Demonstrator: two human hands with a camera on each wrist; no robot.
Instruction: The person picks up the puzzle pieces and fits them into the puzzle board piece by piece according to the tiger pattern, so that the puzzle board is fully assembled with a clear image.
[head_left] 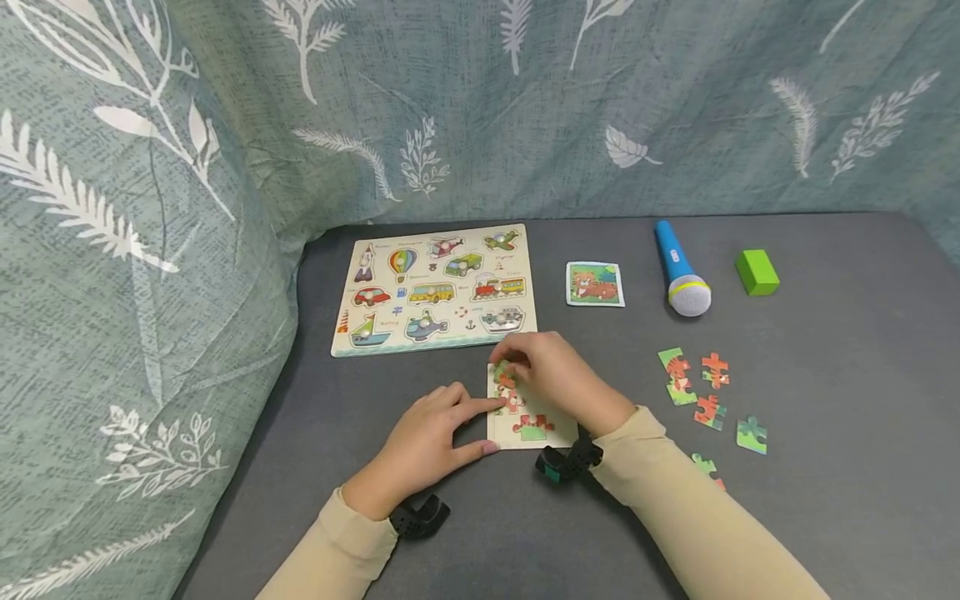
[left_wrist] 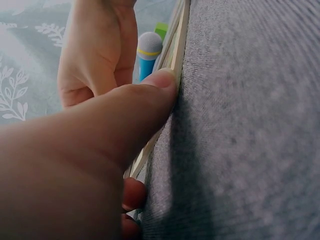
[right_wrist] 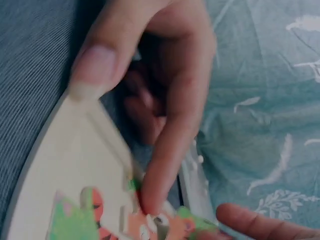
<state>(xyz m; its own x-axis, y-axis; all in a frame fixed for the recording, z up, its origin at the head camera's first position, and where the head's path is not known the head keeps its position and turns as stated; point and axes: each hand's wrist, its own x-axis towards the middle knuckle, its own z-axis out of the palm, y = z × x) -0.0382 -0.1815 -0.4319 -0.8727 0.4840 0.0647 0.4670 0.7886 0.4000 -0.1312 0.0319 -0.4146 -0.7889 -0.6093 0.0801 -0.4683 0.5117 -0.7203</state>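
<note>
A pale wooden puzzle tray (head_left: 500,432) lies on the dark table before me, with several tiger-coloured jigsaw pieces on it. My left hand (head_left: 423,442) stretches its index finger onto an orange puzzle piece (head_left: 515,402), while its thumb touches the tray's near left corner. At the far left corner, my right hand (head_left: 558,375) pinches a green-and-orange puzzle piece (head_left: 502,379), partly hidden by the fingers. Another red-and-green piece (head_left: 534,429) sits near the tray's front edge. In the right wrist view, the left hand (right_wrist: 175,85) spans the tray corner and an orange piece.
More loose pieces (head_left: 678,377) are scattered to the right. Behind the tray lies a vehicle puzzle board (head_left: 468,312). A tiger picture card (head_left: 595,284), a blue toy microphone (head_left: 678,267) and a green block (head_left: 757,272) line the back. Patterned cloth (head_left: 480,125) hangs behind.
</note>
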